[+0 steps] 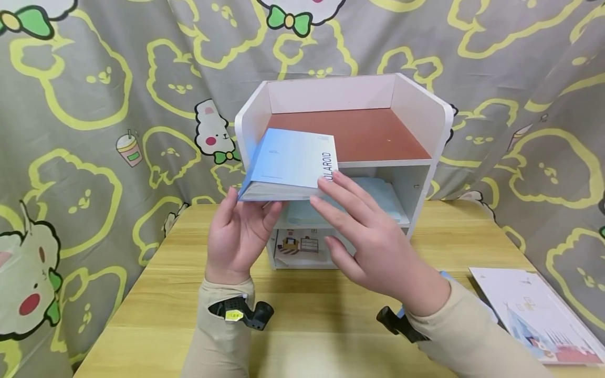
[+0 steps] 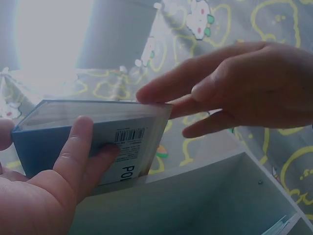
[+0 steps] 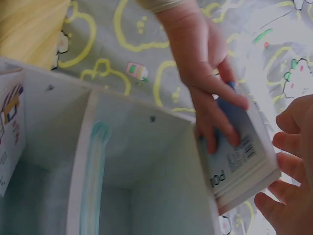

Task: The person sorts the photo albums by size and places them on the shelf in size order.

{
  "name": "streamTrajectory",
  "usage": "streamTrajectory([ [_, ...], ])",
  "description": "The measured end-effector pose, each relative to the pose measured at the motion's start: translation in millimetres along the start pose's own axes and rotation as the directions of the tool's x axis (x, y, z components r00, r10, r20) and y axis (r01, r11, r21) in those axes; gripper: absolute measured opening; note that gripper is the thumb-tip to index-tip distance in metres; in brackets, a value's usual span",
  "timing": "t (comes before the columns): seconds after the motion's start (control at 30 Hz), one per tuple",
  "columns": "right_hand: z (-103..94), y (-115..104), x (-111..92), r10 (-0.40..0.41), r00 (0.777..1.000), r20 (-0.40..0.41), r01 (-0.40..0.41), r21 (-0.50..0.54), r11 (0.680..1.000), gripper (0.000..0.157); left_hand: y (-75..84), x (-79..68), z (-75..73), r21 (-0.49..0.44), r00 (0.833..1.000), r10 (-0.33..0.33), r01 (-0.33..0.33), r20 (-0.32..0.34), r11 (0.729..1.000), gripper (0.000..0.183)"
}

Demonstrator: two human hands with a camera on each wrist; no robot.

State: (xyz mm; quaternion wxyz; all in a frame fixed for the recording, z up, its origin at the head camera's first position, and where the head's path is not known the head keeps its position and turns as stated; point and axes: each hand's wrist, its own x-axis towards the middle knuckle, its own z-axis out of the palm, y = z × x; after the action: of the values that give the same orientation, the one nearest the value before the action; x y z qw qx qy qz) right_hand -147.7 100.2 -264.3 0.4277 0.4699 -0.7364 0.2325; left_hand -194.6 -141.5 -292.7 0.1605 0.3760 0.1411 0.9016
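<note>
A blue-to-white photo album (image 1: 295, 160) with POLAROID lettering is raised in front of the shelf unit's top board. My left hand (image 1: 238, 236) grips it from below, thumb at the blue spine; in the left wrist view, the fingers (image 2: 73, 147) spread under the cover beside a barcode. My right hand (image 1: 368, 236) is at the album's right edge, fingers extended, fingertips over the lettered corner. From the right wrist camera, the album (image 3: 239, 147) shows its underside, with the right hand's fingers (image 3: 288, 161) next to the page edge.
Behind the hands stands a white shelf unit (image 1: 420, 121) with a brown top board (image 1: 359, 134). Its middle level holds a light blue flat item (image 1: 378, 194); a printed illustrated item (image 1: 302, 247) lies below. At right on the wooden table (image 1: 156, 315) lies an illustrated white book (image 1: 534, 310).
</note>
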Motion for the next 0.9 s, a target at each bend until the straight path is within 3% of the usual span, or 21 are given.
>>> streamTrajectory([
  [0.47,23.8,41.3,12.5,0.045,0.997,0.063,-0.038,-0.116,0.993,0.06,4.5,2.6,2.8,0.1,0.999,0.01,-0.006,-0.038,0.995,0.054],
  [0.6,28.9,50.4,16.8,0.066,0.995,0.079,-0.053,-0.153,0.987,0.062,9.9,1.2,2.3,0.224,0.998,0.028,-0.014,-0.059,0.974,0.054],
  [0.67,30.2,52.8,18.0,0.072,0.994,0.085,-0.058,-0.159,0.986,0.063,13.2,0.3,2.6,0.348,0.994,0.058,-0.021,-0.097,0.937,0.053],
  [0.7,30.8,53.3,17.8,0.073,0.994,0.081,-0.06,-0.157,0.986,0.064,14.6,-0.4,2.8,0.434,0.989,0.083,-0.023,-0.119,0.901,0.051],
  [0.73,31.1,53.4,17.2,0.071,0.995,0.073,-0.059,-0.152,0.987,0.063,15.9,-1.1,3.3,0.535,0.983,0.116,-0.024,-0.14,0.845,0.05],
  [0.77,31.2,52.9,16.0,0.063,0.996,0.058,-0.054,-0.144,0.988,0.062,16.9,-2.0,3.8,0.647,0.975,0.158,-0.02,-0.156,0.762,0.048],
  [0.8,31.3,52.0,14.3,0.05,0.998,0.038,-0.044,-0.134,0.99,0.059,17.6,-2.9,4.3,0.762,0.965,0.207,-0.013,-0.16,0.648,0.047],
  [0.83,31.4,50.7,12.1,0.032,0.999,0.017,-0.03,-0.127,0.991,0.056,18.0,-3.7,4.7,0.869,0.955,0.258,-0.001,-0.146,0.495,0.046],
  [0.9,31.9,47.2,7.2,-0.012,1.0,-0.026,0.009,-0.12,0.993,0.049,17.6,-4.4,4.5,0.992,0.937,0.343,0.016,-0.058,0.126,0.047],
])
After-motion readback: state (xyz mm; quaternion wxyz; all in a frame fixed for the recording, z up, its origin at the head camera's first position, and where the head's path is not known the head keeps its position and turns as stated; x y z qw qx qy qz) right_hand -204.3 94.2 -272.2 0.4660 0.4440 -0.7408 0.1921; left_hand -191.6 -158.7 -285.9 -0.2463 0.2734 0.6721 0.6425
